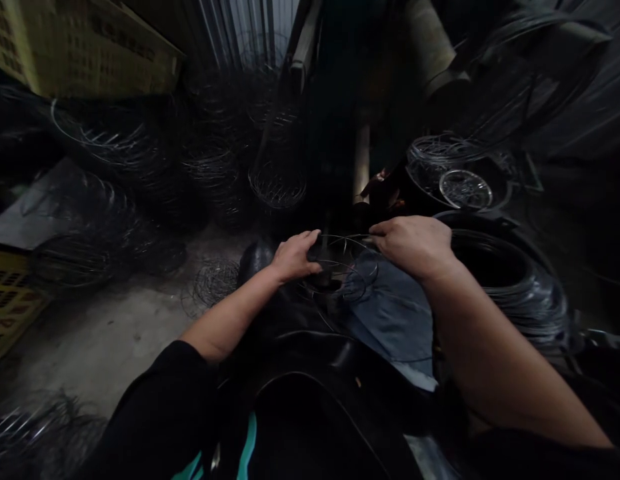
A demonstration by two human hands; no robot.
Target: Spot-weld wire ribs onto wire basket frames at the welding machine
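Thin wire [346, 238], bent in curves, stretches between my two hands above my lap. My left hand [295, 257] is curled round the wire's left side, with thumb and forefinger pointing right. On the other side, my right hand [414, 243] pinches the wire between thumb and bent fingers. More thin wire loops hang just below, near a dark machine part [330, 283] that is hard to make out. Blue-grey cloth [390, 307] lies under my right wrist.
A large coil of wire [530, 300] sits at my right, with a tub of wire rings [455, 173] behind it. Stacks of wire rings [210, 167] stand at the back left. A yellow crate [115, 53] is at upper left, another yellow crate [10, 300] below it.
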